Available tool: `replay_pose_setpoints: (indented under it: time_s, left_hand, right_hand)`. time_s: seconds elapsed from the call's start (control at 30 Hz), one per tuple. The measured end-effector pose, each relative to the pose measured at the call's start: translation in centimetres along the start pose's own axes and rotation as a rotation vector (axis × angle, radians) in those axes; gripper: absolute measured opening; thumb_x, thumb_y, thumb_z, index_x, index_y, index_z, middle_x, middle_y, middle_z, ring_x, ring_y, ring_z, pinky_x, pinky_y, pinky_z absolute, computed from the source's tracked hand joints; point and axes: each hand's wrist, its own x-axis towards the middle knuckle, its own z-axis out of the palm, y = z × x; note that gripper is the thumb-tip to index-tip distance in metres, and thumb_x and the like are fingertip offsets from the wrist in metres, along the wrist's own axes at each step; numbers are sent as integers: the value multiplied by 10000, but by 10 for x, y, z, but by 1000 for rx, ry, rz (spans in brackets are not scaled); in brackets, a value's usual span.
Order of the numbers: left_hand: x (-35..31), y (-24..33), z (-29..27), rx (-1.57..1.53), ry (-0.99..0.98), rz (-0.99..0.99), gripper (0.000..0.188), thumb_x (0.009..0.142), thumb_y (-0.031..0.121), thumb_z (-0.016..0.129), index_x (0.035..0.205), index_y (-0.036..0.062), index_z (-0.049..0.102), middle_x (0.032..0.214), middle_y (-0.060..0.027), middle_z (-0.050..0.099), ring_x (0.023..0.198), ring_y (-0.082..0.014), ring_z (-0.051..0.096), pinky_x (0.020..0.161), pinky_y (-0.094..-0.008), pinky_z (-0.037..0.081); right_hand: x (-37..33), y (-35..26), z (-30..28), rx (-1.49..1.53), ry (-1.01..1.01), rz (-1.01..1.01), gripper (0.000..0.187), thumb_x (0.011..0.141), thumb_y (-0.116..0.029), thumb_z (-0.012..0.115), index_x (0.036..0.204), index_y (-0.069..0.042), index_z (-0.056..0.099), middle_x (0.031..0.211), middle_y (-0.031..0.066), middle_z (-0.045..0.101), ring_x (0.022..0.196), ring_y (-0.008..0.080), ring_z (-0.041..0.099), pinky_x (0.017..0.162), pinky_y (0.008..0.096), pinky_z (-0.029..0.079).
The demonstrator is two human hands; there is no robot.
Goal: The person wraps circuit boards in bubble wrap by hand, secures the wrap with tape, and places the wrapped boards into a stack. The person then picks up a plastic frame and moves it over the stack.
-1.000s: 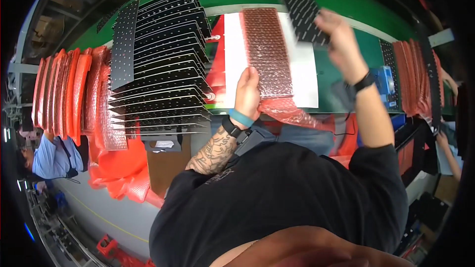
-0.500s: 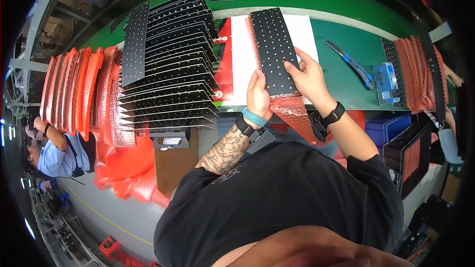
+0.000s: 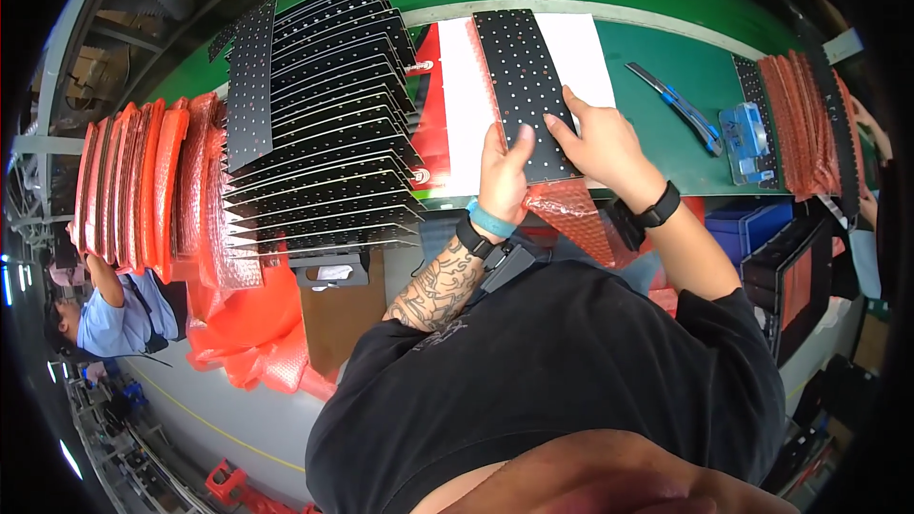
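A flat, black rectangular panel dotted with rows of small pale spots (image 3: 526,86) lies lengthwise before the person, on top of a sheet of translucent red bubble wrap (image 3: 571,219), which shows along the panel's left edge and hangs in a loose flap past its near end. Beneath them is a smooth white sheet (image 3: 583,52) on the dark green work surface (image 3: 657,167). The left hand (image 3: 505,176) grips the panel's near left corner, its thumb on the black face; its other fingers are largely hidden, so how far they reach under the wrap cannot be told. The right hand (image 3: 607,145) is partly curled at the panel's right edge, thumb touching the face and forefinger stretched along the side. To the right lie a blue-and-grey utility knife with a dark blade (image 3: 687,122) and, just beside it, a clear bluish plastic box (image 3: 746,141). Left of the white sheet is a glossy red printed sheet (image 3: 433,138), next to a long, fanned stack of black dotted panels (image 3: 328,105). Beyond that, red bubble-wrapped packs (image 3: 133,181) stand in a row, near a person in a light blue shirt (image 3: 112,322).
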Motion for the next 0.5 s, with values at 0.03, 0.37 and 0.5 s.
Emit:
replay_pose_setpoints:
  time_s: [0.03, 0.37, 0.5]
  left_hand:
    - [-1, -2, -1, 85, -10, 28, 336, 1046, 172, 500, 1329, -1, 448, 1245, -108, 597, 1079, -187, 624, 927, -335, 537]
    - [-33, 25, 39, 537, -283, 297, 436, 936, 7, 627, 1323, -25, 429, 1270, -104, 562, 1142, -167, 553, 1038, -325, 428]
    - [-14, 42, 39, 742, -367, 500, 494, 932, 31, 653, 1355, -25, 403, 1256, -101, 579, 1112, -151, 573, 983, -317, 471]
  right_hand:
    - [2, 2, -2, -110, -20, -68, 596, 886, -393, 712, 1281, 42, 614, 596, 203, 600, 610, 279, 665, 606, 384, 524]
    - [150, -42, -161, 223, -405, -376, 379, 798, -116, 767, 1129, 19, 641, 962, 103, 692, 835, 229, 666, 765, 336, 543]
    - [124, -88, -236, 159, -474, -487, 438, 761, -20, 804, 1152, 56, 621, 1044, 74, 710, 925, 141, 664, 846, 279, 542]
